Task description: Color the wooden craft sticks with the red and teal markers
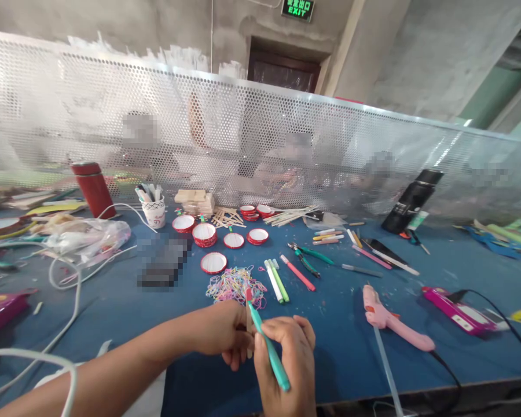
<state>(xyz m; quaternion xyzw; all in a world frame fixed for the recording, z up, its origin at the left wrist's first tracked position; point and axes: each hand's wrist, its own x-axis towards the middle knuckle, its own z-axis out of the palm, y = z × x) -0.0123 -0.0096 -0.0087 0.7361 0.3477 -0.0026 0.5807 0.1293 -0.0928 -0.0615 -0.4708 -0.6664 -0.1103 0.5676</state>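
Near the front edge of the blue table, my left hand (230, 333) pinches a thin wooden stick (249, 315) whose upper end is red. My right hand (289, 353) is closed round a teal marker (271, 353), its tip touching or very near the stick just below the red part. Just beyond my hands lies a pile of colourful rubber bands (234, 285). White and green markers (276, 281) and a red marker (297, 272) rest to the right of the pile.
Red-rimmed round lids (213, 263), a cup of markers (153, 211) and wooden sticks (228, 217) stand farther back. Pliers (308, 255), a pink glue gun (391, 324) and a black bottle (412, 200) are right. White cable (76, 301) and a red bottle (94, 190) are left.
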